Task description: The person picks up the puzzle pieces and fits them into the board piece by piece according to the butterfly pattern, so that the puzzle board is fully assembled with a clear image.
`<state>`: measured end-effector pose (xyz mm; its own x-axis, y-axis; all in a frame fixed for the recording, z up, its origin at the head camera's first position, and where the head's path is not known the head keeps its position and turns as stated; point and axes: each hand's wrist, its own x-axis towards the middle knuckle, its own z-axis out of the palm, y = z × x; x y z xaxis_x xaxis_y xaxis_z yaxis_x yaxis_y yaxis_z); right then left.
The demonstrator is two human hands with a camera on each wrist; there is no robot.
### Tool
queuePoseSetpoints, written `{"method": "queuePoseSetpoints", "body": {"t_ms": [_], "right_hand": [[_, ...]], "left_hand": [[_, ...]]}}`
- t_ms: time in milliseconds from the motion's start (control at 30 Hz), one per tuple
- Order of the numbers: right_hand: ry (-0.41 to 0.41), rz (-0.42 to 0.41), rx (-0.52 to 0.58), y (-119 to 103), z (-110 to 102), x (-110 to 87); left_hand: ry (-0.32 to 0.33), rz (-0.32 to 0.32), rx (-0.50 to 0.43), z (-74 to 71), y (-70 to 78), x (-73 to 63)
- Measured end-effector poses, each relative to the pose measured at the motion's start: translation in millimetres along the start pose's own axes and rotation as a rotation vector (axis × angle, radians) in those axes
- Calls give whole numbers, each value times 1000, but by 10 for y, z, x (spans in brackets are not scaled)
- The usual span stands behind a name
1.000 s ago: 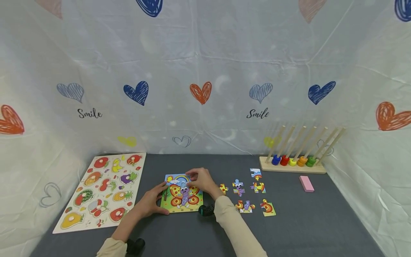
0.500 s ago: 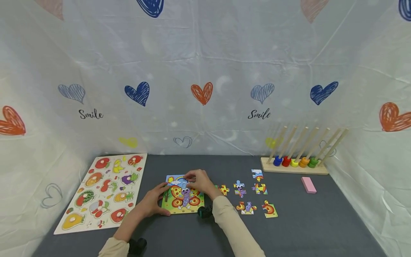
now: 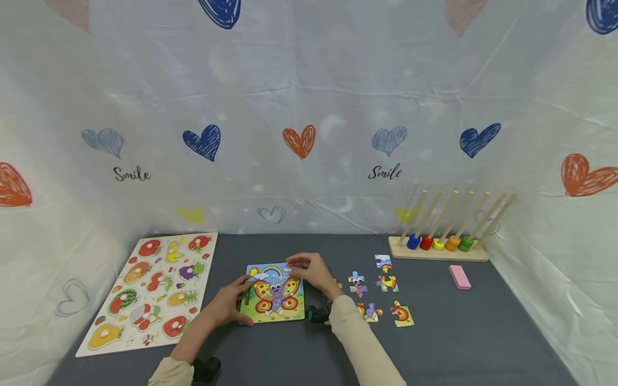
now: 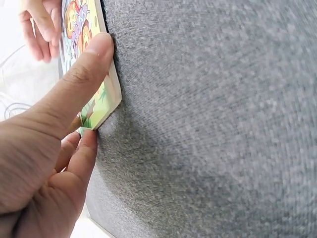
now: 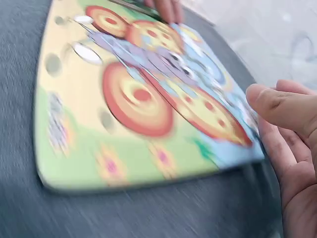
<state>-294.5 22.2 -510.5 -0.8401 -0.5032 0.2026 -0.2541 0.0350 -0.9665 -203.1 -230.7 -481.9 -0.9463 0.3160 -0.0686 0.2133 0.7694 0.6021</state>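
Note:
A square puzzle board (image 3: 275,300) with a printed butterfly, rainbow and sun lies flat on the dark grey table. My left hand (image 3: 226,303) grips its left side, thumb on the near edge and fingers at the left edge; the left wrist view shows this thumb (image 4: 99,49) close up. At the far right corner is my right hand (image 3: 311,271), its thumb and fingers parted beside the board's edge with nothing visible between them. Several loose jigsaw pieces (image 3: 358,284) with parts of the same butterfly lie right of the board, some partly hidden by the right arm.
A large white fruit puzzle board (image 3: 161,292) lies at the left. At the back right stands a wooden peg rack (image 3: 440,253) with coloured rings, and a pink block (image 3: 460,277) lies in front of it. A white curtain with hearts (image 3: 299,80) hangs behind the table.
My right hand has moved right, from over the board's upper middle to its far right corner, uncovering the rainbow. The left hand keeps its hold on the board's left side.

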Motion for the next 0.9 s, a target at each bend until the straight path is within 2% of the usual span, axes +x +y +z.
{"method": "queuePoseSetpoints", "body": {"t_ms": [200,467,900], "right_hand": [[60,43,50,-18,-266,-96],[119,62,20,-12,-676,-280],[248,157,-8,-60,-1399,-659]], "left_hand": [[-8,-12,29,-12,8,-20],[-21,-7,58,-36,60,-9],[-25,-10,86,-37,79,-4]]}}
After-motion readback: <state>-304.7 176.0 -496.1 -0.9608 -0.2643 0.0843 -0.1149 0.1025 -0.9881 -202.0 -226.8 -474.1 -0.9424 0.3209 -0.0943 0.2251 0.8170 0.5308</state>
